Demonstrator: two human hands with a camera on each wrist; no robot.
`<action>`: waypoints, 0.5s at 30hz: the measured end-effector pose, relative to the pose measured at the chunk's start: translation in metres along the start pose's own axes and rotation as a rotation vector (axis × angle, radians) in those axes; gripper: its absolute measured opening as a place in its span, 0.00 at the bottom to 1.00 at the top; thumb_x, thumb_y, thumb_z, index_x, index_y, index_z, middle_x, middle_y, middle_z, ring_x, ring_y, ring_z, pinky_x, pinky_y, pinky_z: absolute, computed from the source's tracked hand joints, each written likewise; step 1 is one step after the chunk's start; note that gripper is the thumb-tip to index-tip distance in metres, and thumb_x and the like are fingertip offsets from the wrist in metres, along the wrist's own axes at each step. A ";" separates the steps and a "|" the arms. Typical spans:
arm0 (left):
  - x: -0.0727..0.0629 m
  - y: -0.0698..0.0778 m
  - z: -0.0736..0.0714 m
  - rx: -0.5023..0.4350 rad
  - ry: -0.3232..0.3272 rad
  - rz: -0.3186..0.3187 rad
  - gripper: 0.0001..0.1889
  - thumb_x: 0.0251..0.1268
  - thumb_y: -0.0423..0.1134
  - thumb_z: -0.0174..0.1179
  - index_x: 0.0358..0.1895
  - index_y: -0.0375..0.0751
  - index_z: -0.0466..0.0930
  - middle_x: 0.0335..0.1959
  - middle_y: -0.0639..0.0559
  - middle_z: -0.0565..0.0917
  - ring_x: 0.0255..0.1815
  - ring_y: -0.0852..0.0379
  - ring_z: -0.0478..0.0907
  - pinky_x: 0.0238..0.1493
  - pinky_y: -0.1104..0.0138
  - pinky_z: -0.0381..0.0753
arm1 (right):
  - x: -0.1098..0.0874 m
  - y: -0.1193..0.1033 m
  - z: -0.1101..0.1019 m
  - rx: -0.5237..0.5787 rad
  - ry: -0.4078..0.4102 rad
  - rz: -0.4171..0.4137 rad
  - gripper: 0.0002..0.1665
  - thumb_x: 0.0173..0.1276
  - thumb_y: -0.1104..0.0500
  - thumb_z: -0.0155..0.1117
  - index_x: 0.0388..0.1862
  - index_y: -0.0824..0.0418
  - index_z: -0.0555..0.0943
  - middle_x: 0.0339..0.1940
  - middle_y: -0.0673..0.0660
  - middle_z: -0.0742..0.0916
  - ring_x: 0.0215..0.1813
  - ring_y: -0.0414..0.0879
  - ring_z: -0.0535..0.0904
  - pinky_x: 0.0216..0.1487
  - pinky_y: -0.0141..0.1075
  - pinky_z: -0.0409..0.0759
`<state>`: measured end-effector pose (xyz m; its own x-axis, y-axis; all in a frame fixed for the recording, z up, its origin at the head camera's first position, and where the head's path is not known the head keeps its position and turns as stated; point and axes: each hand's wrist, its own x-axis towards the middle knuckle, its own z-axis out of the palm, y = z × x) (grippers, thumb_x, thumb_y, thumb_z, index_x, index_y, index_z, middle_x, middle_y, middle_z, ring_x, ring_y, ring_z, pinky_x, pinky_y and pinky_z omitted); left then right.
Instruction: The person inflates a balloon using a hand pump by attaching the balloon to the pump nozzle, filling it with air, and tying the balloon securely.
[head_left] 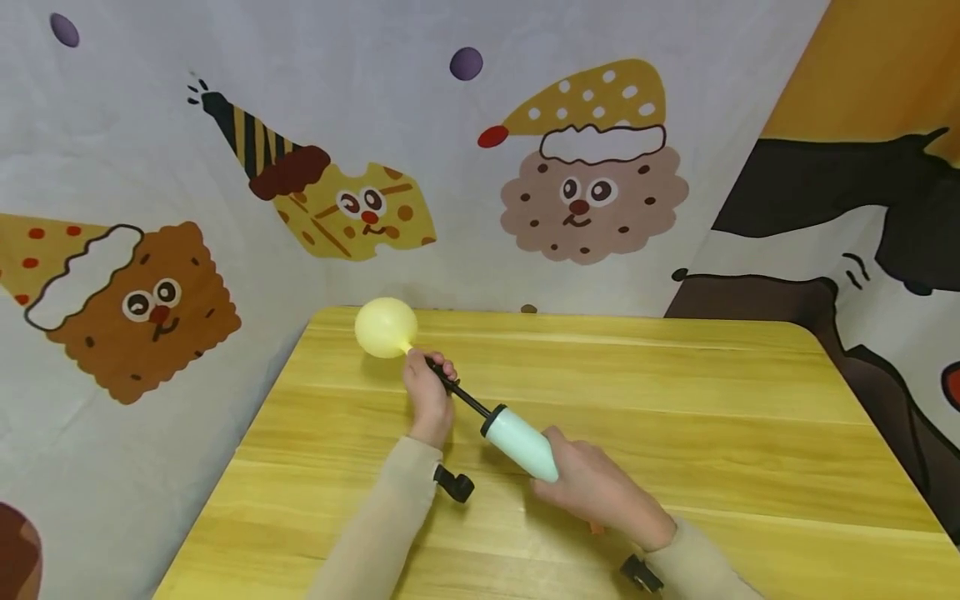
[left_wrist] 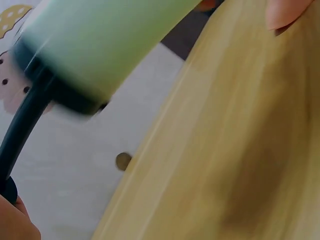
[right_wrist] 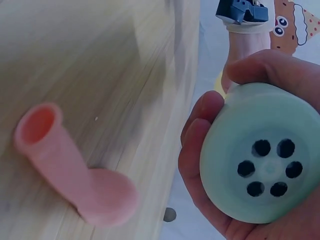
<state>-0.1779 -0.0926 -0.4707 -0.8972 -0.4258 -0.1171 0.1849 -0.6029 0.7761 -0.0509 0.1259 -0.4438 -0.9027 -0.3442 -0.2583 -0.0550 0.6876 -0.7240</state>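
Observation:
A partly inflated yellow balloon (head_left: 386,327) sits on the nozzle end of a mint-green hand pump (head_left: 522,443). My left hand (head_left: 429,396) grips that end, its fingers wrapped about the balloon's neck and the black nozzle. Between my hands a black rod (head_left: 472,402) runs out of the pump's barrel. My right hand (head_left: 588,479) holds the barrel; in the right wrist view its fingers curl round the holed base (right_wrist: 270,167). Blurred in the left wrist view, the barrel (left_wrist: 100,50) shows with its black collar.
An uninflated pink balloon (right_wrist: 62,160) lies on the wooden table (head_left: 675,383), mostly hidden by my right hand in the head view. Behind the table hangs a cloth (head_left: 450,125) with cartoon biscuits and cheese. A small black camera mount (head_left: 455,484) is strapped at the left wrist.

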 end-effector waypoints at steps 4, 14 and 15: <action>-0.013 -0.011 0.004 0.017 -0.028 -0.038 0.19 0.88 0.44 0.34 0.35 0.41 0.67 0.24 0.54 0.73 0.18 0.62 0.70 0.21 0.72 0.72 | 0.006 -0.002 0.002 0.003 0.007 0.006 0.36 0.62 0.55 0.72 0.65 0.65 0.69 0.37 0.63 0.81 0.14 0.49 0.78 0.07 0.45 0.76; -0.034 -0.031 0.012 0.118 -0.051 -0.095 0.22 0.89 0.46 0.34 0.32 0.41 0.70 0.22 0.53 0.74 0.18 0.61 0.71 0.23 0.71 0.74 | 0.020 -0.001 0.003 -0.041 0.050 -0.041 0.32 0.61 0.55 0.74 0.58 0.68 0.72 0.32 0.58 0.82 0.23 0.46 0.78 0.19 0.38 0.79; -0.033 -0.030 0.012 0.119 -0.050 -0.091 0.22 0.89 0.46 0.34 0.33 0.41 0.69 0.22 0.53 0.74 0.18 0.62 0.71 0.23 0.71 0.74 | 0.020 -0.001 0.003 -0.049 0.055 -0.044 0.32 0.62 0.55 0.74 0.58 0.68 0.73 0.32 0.58 0.82 0.25 0.46 0.78 0.22 0.38 0.79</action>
<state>-0.1588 -0.0526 -0.4825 -0.9274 -0.3373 -0.1615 0.0557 -0.5517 0.8322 -0.0681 0.1165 -0.4500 -0.9209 -0.3399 -0.1910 -0.1142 0.7035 -0.7015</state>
